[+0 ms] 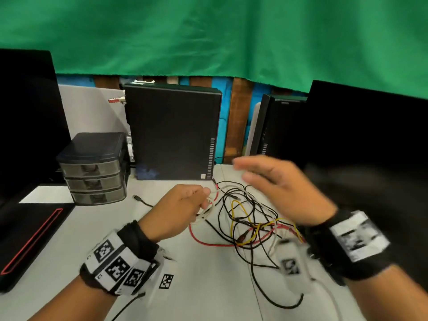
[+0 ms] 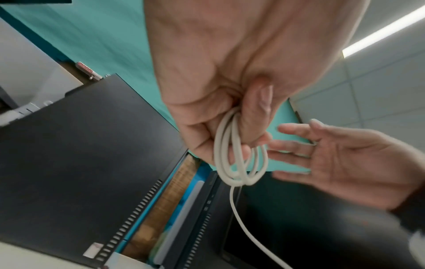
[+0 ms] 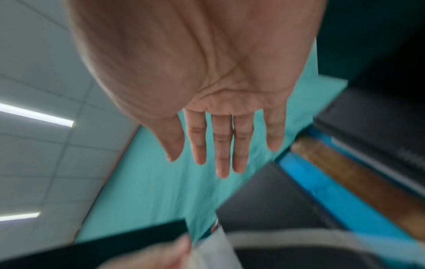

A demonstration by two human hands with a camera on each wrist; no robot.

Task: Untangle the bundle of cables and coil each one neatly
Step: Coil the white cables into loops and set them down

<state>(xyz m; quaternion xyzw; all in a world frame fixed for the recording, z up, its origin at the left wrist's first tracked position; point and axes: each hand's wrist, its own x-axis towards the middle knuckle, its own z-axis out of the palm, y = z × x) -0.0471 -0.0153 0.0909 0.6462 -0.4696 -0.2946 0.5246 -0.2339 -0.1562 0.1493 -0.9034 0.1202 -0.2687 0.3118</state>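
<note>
White cable [image 1: 208,206], partly looped, sits in the left hand [image 1: 178,209] over the pale surface [image 1: 203,286]; head view also shows the right hand [image 1: 280,193] raised above the tangle [image 1: 250,225] of black, red and yellow cables, blurred, touching nothing. Tangle lies on the surface just right of the left hand, with the white cable's free run leading back into it. Left wrist view: fingers [image 2: 255,118] curled round several white loops [image 2: 239,160], one strand trailing down and away; right hand [image 2: 340,160] flat, palm showing, close beside the loops. Right wrist view: fingers [image 3: 220,145] straight and spread, holding nothing. Judged step: coiling the white cable, mid-wrap, between passes. Next move likely calls for the right hand to pick up the trailing strand, draw slack free of the tangle without dragging the others, and lay another loop into the left grip.
</note>
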